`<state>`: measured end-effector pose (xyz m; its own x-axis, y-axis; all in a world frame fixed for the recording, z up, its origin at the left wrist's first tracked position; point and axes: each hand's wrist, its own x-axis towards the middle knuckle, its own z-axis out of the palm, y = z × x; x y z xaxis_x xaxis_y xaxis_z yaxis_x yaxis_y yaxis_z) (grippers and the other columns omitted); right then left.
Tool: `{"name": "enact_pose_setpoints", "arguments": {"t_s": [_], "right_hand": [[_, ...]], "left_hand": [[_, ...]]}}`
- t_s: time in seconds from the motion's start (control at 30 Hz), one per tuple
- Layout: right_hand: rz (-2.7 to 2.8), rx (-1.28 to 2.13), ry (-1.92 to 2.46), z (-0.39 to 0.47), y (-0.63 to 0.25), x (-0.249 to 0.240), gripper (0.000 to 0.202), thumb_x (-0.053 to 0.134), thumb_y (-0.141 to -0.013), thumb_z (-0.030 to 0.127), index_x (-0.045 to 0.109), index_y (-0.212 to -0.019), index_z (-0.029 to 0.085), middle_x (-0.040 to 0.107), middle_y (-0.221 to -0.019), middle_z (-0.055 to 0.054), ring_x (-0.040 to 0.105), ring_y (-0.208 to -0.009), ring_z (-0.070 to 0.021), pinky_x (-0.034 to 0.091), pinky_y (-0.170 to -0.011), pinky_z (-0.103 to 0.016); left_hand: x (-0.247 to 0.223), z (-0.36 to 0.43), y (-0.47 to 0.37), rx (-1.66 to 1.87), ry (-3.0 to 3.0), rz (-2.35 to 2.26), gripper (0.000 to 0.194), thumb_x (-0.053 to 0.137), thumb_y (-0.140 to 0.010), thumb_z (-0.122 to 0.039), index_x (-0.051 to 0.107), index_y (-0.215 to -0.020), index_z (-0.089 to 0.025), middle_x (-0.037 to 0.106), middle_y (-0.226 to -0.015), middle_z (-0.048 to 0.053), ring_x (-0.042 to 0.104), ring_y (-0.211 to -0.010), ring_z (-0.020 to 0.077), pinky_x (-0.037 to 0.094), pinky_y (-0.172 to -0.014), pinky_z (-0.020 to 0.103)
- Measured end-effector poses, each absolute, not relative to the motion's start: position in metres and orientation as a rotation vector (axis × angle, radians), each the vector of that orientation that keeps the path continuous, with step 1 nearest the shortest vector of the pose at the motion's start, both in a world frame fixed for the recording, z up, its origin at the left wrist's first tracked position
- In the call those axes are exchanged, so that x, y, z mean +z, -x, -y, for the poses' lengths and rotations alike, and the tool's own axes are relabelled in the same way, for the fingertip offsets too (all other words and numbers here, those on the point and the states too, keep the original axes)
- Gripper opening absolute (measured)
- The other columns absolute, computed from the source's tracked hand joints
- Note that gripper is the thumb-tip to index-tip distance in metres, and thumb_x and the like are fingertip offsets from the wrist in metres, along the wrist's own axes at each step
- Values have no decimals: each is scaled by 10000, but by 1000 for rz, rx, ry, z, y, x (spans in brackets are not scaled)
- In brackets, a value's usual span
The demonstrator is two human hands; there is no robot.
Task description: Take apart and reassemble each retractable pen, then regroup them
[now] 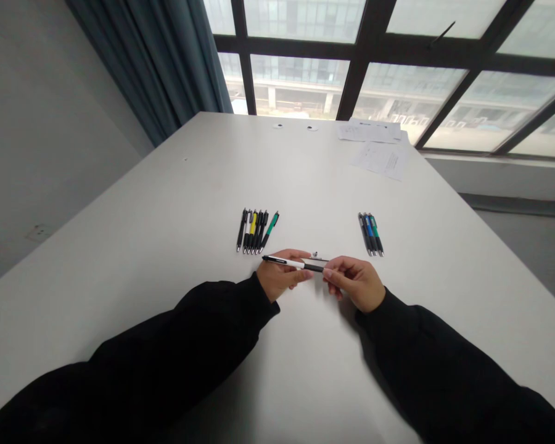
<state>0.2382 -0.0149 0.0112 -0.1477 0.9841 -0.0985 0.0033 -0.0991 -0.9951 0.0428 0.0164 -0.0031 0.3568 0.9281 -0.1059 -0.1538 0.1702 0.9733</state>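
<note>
A white pen (293,263) with a dark grip section lies almost level between my hands, above the tabletop. My left hand (280,277) is closed around its white barrel, with the thumb along the near side. The fingers of my right hand (355,280) pinch the dark grip end, covering the tip. Just behind the pen, a thin dark rod like a refill (318,259) shows between the hands, and beside it is a small metallic piece (315,253). Whether the rod touches a finger I cannot tell.
Beyond my left hand lies a row of several pens (254,231), black, yellow and green among them. A smaller group of pens (370,234) lies to the right. Paper sheets (374,148) rest at the white table's (213,166) far right, near the window.
</note>
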Motion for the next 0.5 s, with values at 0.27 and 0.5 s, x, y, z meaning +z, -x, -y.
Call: {"name": "enact_pose_setpoints", "arguments": {"t_s": [0.27, 0.5], "right_hand": [[1632, 1048, 1364, 13, -281, 5, 286, 680, -775, 434, 652, -732, 153, 560, -515, 12, 485, -436, -104, 379, -423, -236], [2025, 518, 1508, 8, -287, 6, 219, 589, -845, 332, 723, -811, 162, 718, -737, -65, 630, -640, -179, 482, -620, -305]], "left_hand": [[-8, -27, -13, 1071, -1859, -1033, 215, 756, -722, -305, 726, -860, -141, 619, -601, 10, 474, -447, 57, 387, -432, 176], [-16, -30, -14, 1029, -2484, -945, 208, 630, -854, -251, 729, -989, -127, 635, -853, 86, 548, -622, 111, 502, -623, 254]]}}
